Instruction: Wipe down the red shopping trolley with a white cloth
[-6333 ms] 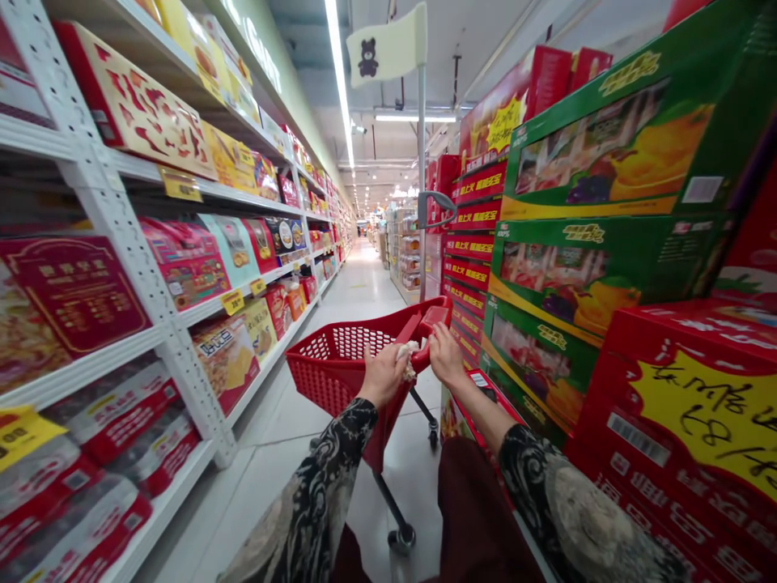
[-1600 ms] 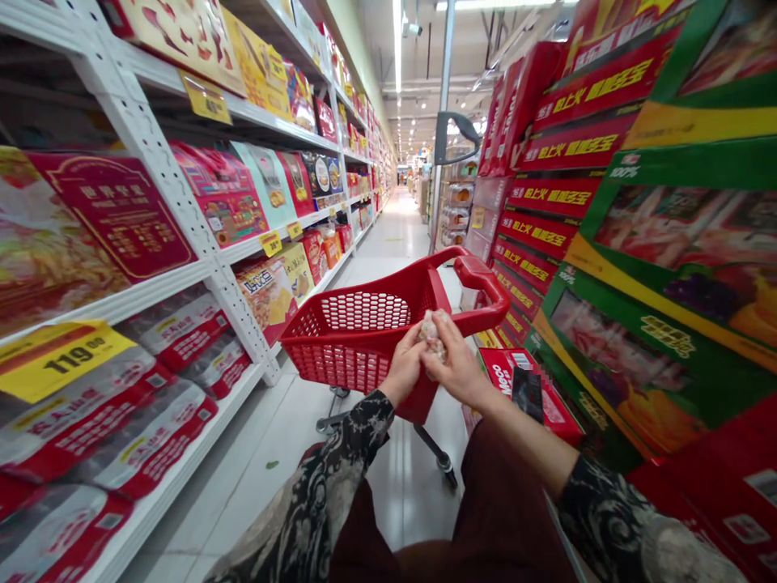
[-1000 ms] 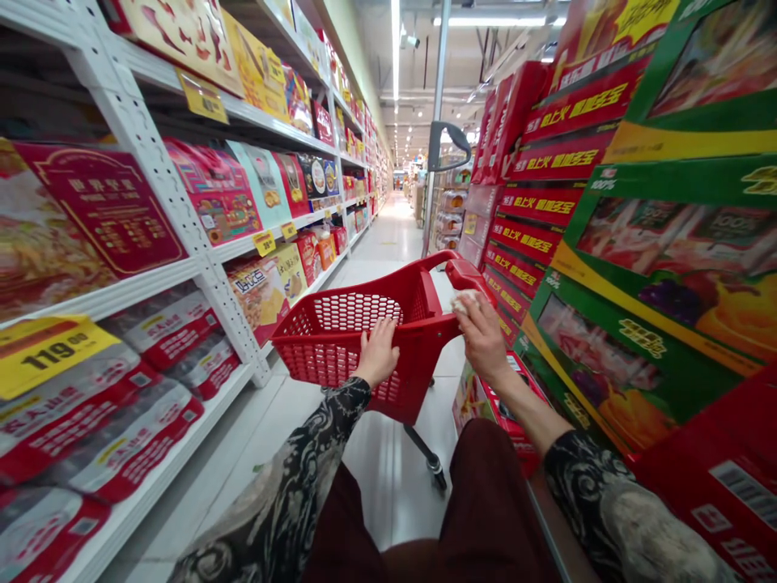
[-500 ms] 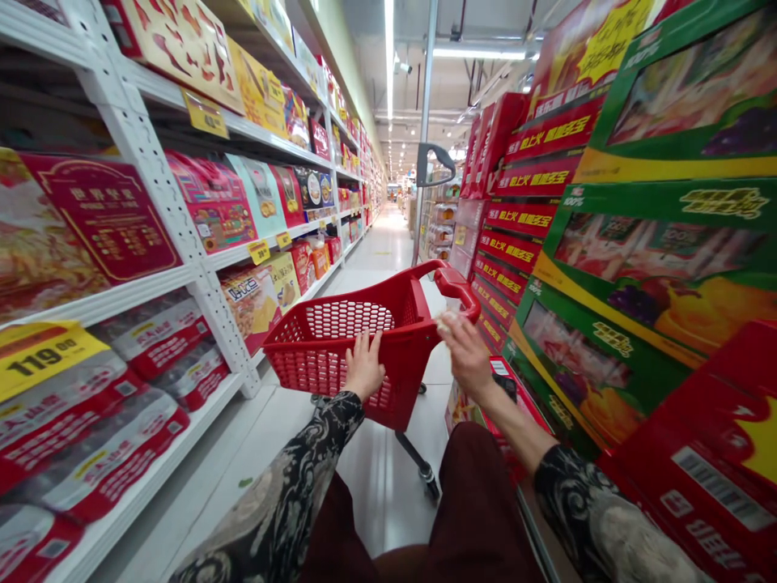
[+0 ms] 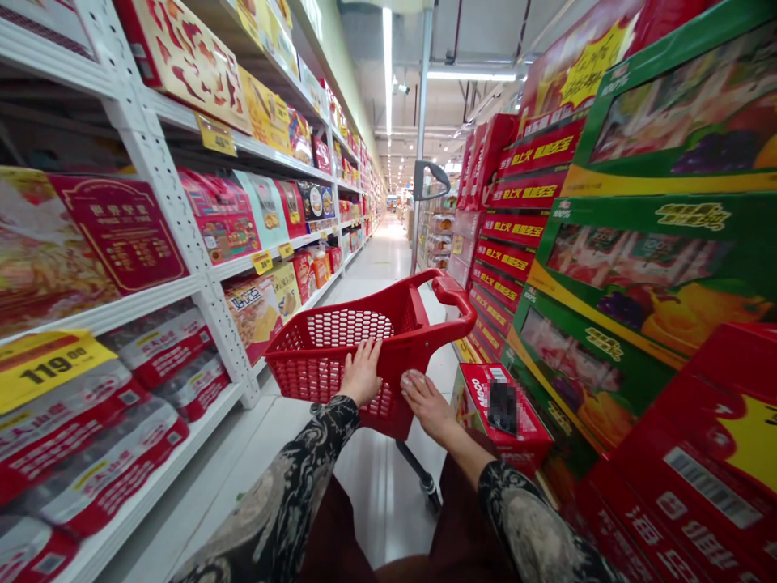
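Note:
A red plastic shopping cart [image 5: 397, 348] stands sideways in front of me, its handle at the right. My left hand [image 5: 363, 372] rests with spread fingers against the upper side of its basket and holds nothing. Against the lower right part of the basket, my right hand [image 5: 426, 403] lies with its fingers stretched out, nothing in its grasp. Part of the basket's side is hidden behind both hands.
White shelves [image 5: 206, 279] with boxed goods line the left side. Stacked green boxes [image 5: 637, 267] and red cartons [image 5: 513, 219] rise at the right. A red box [image 5: 494, 405] with a blurred dark object on top sits beside the cart. A metal pole [image 5: 423, 121] stands behind.
My right hand has moved left and down from beside the cart's handle to the side of the basket. The red box at the right is now more visible. My left hand has barely moved.

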The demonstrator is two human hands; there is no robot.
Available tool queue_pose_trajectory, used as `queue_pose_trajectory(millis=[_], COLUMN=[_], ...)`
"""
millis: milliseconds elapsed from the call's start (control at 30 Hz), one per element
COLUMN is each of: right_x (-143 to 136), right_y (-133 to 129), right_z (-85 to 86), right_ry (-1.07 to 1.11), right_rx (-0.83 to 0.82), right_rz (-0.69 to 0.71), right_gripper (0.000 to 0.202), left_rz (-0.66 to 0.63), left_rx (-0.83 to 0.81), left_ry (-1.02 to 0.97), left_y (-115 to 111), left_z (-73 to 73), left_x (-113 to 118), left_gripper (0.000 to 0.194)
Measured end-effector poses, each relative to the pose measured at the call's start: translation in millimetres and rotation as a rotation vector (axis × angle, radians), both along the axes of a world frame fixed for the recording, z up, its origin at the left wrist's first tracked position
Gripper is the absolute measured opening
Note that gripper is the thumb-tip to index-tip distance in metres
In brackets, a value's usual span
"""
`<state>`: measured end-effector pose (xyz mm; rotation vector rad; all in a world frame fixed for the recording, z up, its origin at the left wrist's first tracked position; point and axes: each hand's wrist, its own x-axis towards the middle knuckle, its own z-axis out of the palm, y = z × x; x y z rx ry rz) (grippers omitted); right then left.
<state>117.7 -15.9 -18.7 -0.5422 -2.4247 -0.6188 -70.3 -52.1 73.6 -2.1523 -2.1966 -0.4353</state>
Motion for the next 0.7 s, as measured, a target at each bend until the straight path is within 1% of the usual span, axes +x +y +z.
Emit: queue_pose_trajectory(millis=[33,67,100,167,233,267,300,333,367,400,533,567,600,633,667,700], right_x=[2,5,7,9,7,5,2,-1,-4,-7,-11,-11,-10,-8,-7,-6], right_y=[-1,-1,-1,3,9,13,16,19,20,19,7,3,0,-2,-3,-3], right_z=[-0.7,3.8,13.4,42.9,73.7,84.5,90.2,90.1,84.2,73.4,14.0,4.6,0.1,1.2,7.7,18.8], right_ry=[-0.008,0.004,0.035,0.133,0.241,0.262,0.263,0.242,0.205,0.159,-0.003,-0.028,-0.04,-0.039,-0.024,0.004], right_rx=[-0.011,-0.021,-0.026,-0.02,0.012,0.023,0.029,0.029,0.025,0.018,0.005,0.004,0.004,0.006,0.01,0.015], right_rz=[0.024,0.047,0.068,0.085,0.015,-0.019,-0.041,-0.047,-0.039,-0.024,0.031,0.045,0.06,0.074,0.086,0.091], right_gripper=[0.028,0.028,0.029,0.031,0.035,0.036,0.037,0.037,0.036,0.034,0.029,0.027,0.026,0.026,0.027,0.029], left_rz=[-0.007,-0.012,-0.016,-0.017,-0.017,-0.018,-0.021,-0.025,-0.03,-0.037,-0.068,-0.073,-0.078,-0.081,-0.083,-0.083], left_rx=[0.006,0.017,0.027,0.037,0.028,0.017,0.007,-0.001,-0.008,-0.011,0.005,0.011,0.016,0.021,0.028,0.036], left_ry=[0.005,0.009,0.012,0.015,0.014,0.013,0.014,0.017,0.023,0.029,0.062,0.071,0.08,0.089,0.096,0.102], left_y=[0,-1,-1,0,0,0,0,-1,-1,-2,-6,-7,-7,-7,-8,-8], left_z=[-0.6,-1.4,-2.3,-3.6,-3.7,-3.3,-2.7,-2.0,-1.3,-0.8,-2.1,-3.3,-4.7,-6.3,-8.0,-9.6], left_x=[-1,-1,-2,-3,-4,-4,-5,-5,-6,-6,-10,-10,-11,-12,-12,-12], left_gripper=[0.075,0.075,0.074,0.074,0.074,0.074,0.074,0.074,0.074,0.074,0.073,0.072,0.071,0.071,0.07,0.07])
